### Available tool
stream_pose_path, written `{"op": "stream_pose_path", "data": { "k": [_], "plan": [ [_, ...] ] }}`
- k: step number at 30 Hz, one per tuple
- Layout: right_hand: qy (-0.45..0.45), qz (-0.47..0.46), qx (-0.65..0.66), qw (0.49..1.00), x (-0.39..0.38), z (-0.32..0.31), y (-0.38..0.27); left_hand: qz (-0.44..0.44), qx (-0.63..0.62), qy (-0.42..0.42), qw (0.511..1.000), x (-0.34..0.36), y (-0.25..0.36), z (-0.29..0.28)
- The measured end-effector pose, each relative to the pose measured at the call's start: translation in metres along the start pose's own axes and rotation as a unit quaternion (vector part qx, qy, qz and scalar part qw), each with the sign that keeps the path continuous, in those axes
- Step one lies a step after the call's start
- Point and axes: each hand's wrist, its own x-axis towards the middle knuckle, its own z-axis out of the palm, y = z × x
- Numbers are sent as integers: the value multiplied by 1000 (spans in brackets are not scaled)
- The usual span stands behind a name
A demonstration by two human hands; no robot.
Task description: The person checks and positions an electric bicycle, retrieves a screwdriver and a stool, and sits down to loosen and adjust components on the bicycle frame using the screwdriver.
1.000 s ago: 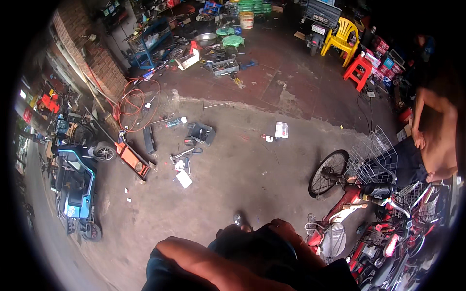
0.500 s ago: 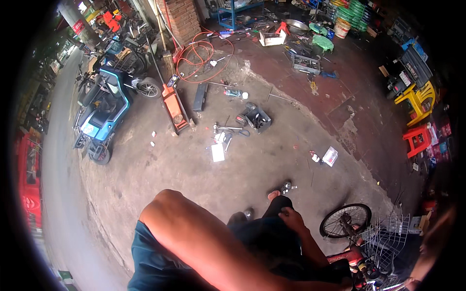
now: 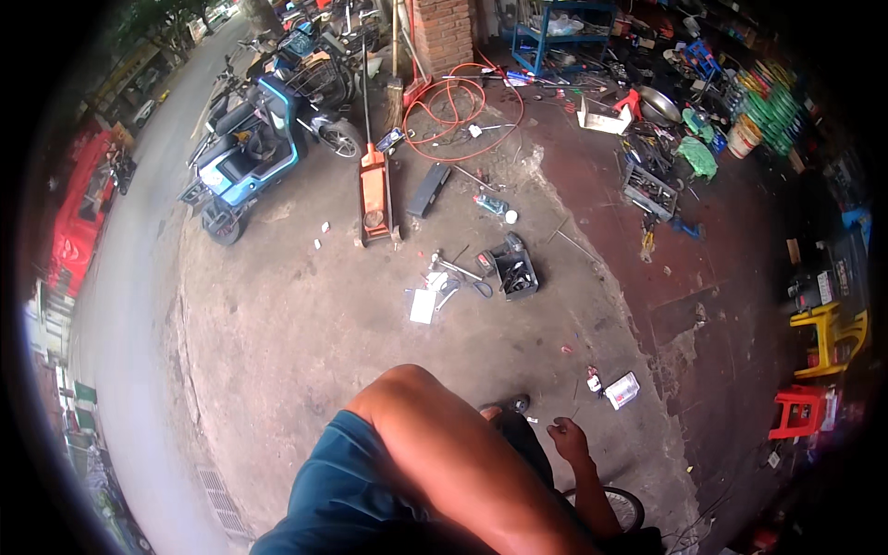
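In the head view, your right hand (image 3: 569,441) hangs low over the concrete (image 3: 296,379), ahead of your body, its fingers curled into a narrow grip; whether anything slim sits inside is impossible to say. Your left hand is out of sight, its grip unknown, while what looks like your bent left arm (image 3: 453,444), in a teal sleeve (image 3: 338,472), fills the lower middle.

Nearest your right hand, a pale packet (image 3: 622,390) lies on the concrete, just short of its edge with the dark-red floor (image 3: 740,268), a small red-and-white piece (image 3: 593,378) just beside it. A wheel (image 3: 640,511) shows partly behind your right forearm (image 3: 597,504); whether the two touch is unclear. Your shoe (image 3: 520,403) shows left of the hand.

Farther out on the concrete, a dark bin (image 3: 520,277) of tools stands near a white card (image 3: 423,306). Beyond lie an orange jack (image 3: 374,199) and a black case (image 3: 429,189), and a blue scooter (image 3: 254,153) stands toward the concrete's roadside edge.

The step in hand looks like a pause between handlings, with no tool visibly at work. Any reach for the packet would call for you to bend, lower the hand and spread the fingers.
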Motion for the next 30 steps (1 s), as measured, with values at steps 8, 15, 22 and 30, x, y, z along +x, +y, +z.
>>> {"op": "stream_pose_path", "data": {
  "k": [8,15,22,30],
  "plan": [
    [-16,70,43,996,51,-48,25,4,33,48,998,18,-24,-53],
    [-31,93,51,994,63,-46,12,14,28,64,997,18,-10,-108],
    [15,184,79,980,91,-59,5,16,13,66,998,9,35,-168],
    [78,180,140,971,149,-81,-56,25,2,50,998,6,64,-225]
  ]
}}
